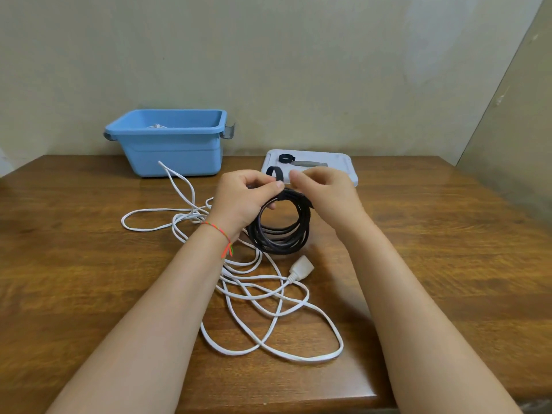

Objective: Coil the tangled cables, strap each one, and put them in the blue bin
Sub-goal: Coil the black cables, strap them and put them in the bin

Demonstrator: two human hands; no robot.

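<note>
Both hands, left hand and right hand, gripped the coiled black cable apparently not yet strapped, while the white cable lay tangled beneath them, and the blue bin beyond held something white.

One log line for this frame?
stage: strapping | both hands grip black coil | white cable loose on table | blue bin behind

The table is brown wood with a darker grain. The bin near its far edge is light blue, with grey handles. The coil is black; the loose cable and its plug are white. The tray is pale grey, holding black straps. The wrist thread is orange and green.
</note>
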